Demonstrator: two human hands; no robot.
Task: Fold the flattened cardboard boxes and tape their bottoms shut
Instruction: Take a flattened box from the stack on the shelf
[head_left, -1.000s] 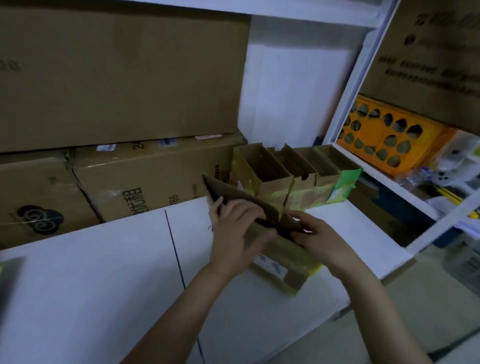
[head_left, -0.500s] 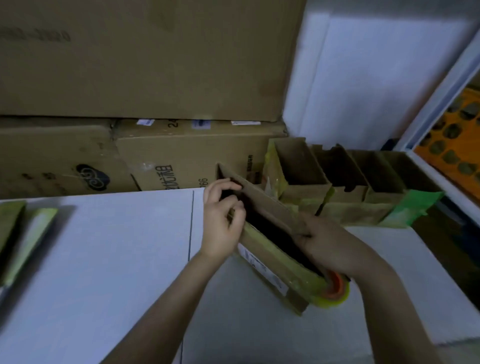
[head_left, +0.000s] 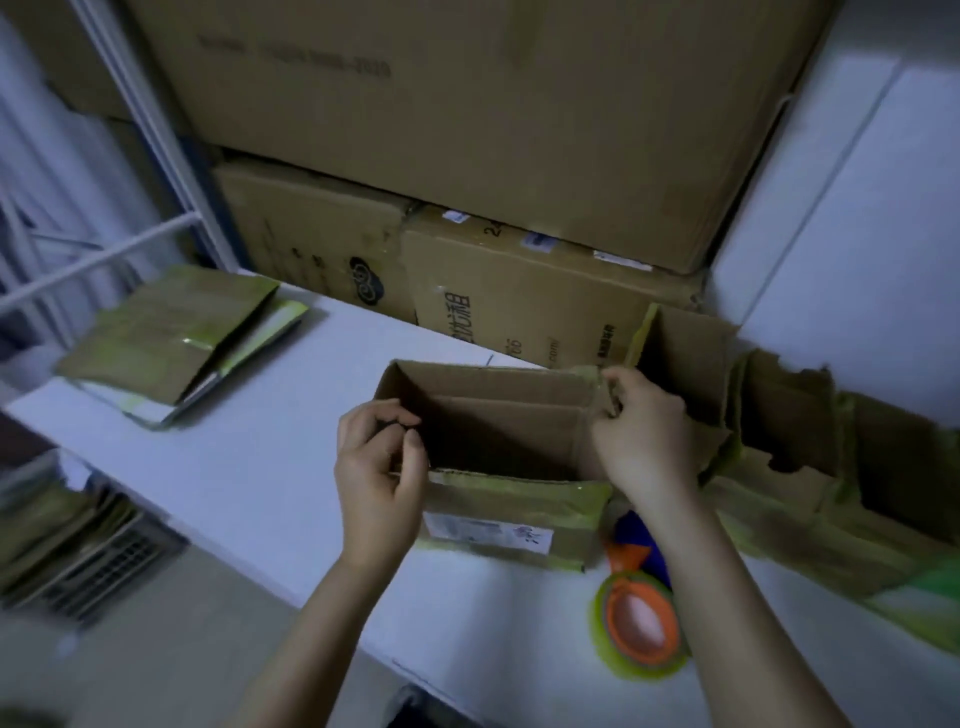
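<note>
Holding the opened cardboard box (head_left: 519, 501) upright on the white table (head_left: 249, 467), we pinch its left wall with our left hand (head_left: 376, 467) and its right wall with our right hand (head_left: 644, 441), tape roll (head_left: 641, 631) just beside.

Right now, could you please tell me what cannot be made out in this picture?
Head view:
- Box bottom: hidden by its own walls and shadow; taping cannot be told.
- Label print: blurred.
- Tape roll: partly behind the right arm.
- Folded boxes at right: cut by the edge.
</note>
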